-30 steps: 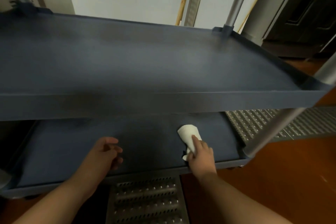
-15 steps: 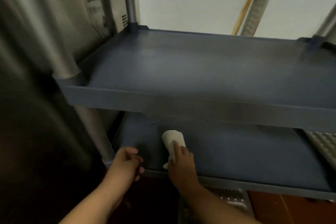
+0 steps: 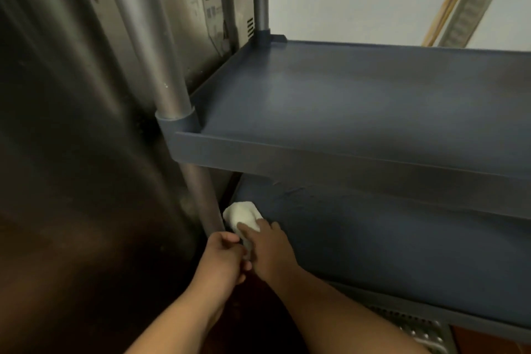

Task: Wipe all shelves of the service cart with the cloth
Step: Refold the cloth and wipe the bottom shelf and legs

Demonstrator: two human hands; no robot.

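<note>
two hands (image 3: 224, 256) (image 3: 270, 250) working down at the lower shelf (image 3: 402, 238) of the cart, right by the front left corner. right one pressing the white cloth (image 3: 241, 215) flat onto the shelf, fingers lying over its near end, cloth sitting just beside the grey post (image 3: 201, 195). left one curled into a loose fist next to the right, holding nothing visible. upper shelf (image 3: 373, 100) sitting above, dark blue, with a steel cabinet (image 3: 86, 123) standing off to the left.
</note>
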